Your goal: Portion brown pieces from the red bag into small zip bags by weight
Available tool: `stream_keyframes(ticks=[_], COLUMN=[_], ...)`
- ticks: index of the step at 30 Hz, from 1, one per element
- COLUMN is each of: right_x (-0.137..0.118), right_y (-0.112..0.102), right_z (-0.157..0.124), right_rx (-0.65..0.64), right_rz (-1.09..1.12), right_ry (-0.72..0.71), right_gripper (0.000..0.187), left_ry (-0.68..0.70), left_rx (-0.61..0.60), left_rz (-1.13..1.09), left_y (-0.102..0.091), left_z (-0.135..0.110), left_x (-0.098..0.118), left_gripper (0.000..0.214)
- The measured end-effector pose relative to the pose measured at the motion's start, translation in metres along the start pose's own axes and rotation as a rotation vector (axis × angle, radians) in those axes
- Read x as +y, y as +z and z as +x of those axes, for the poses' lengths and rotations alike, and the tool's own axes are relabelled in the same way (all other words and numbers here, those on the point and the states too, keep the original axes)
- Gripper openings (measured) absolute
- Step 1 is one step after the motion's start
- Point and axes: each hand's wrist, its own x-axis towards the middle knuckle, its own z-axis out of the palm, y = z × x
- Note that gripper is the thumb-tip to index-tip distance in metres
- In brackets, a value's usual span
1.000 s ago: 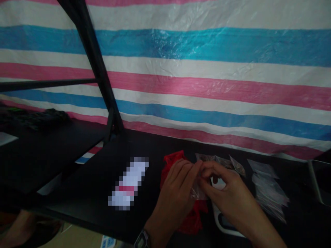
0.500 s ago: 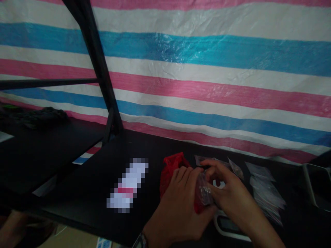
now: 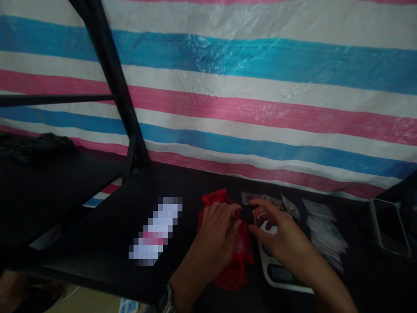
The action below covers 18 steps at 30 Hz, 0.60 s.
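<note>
My left hand (image 3: 218,234) lies on a crumpled red plastic bag (image 3: 233,271) on the black table (image 3: 107,243). Its fingers are curled round a small clear bag (image 3: 240,242), which is pressed against the red plastic. My right hand (image 3: 282,239) hovers just to the right, over a white pocket scale (image 3: 276,274). Its thumb and bent fingers are apart and nothing shows between them. The two hands are a few centimetres apart.
Small filled clear packets (image 3: 257,198) lie behind the hands, and a pile of empty clear bags (image 3: 325,237) lies to the right. A phone (image 3: 389,226) rests at the far right and a blurred-out white item (image 3: 154,230) at the left. A striped tarpaulin (image 3: 260,87) hangs behind. A black frame post (image 3: 110,78) stands on the left.
The hands held the small clear bag together between them. They have since parted: the left lowered with the bag onto the red bag, and the right let go and drew right.
</note>
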Motion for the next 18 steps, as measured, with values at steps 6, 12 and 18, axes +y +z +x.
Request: stream_keyframes(ticks=[6, 12, 18], right_x=[-0.005, -0.02, -0.018], right_y=[0.002, 0.032, 0.009], right_z=[-0.017, -0.013, -0.004], right_rx=[-0.207, -0.291, -0.06], right_rz=[-0.161, -0.326, -0.145], right_ry=[-0.075, -0.097, -0.112], right_gripper=[0.031, 0.021, 0.018], left_ry=[-0.012, -0.001, -0.001], left_rx=[0.295, 0.338, 0.035], left_rz=[-0.068, -0.089, -0.241], left_y=[-0.019, -0.028, -0.026], left_z=[0.005, 0.007, 0.004], left_x=[-0.01, -0.007, 0.011], left_gripper=[0.022, 0.019, 0.048])
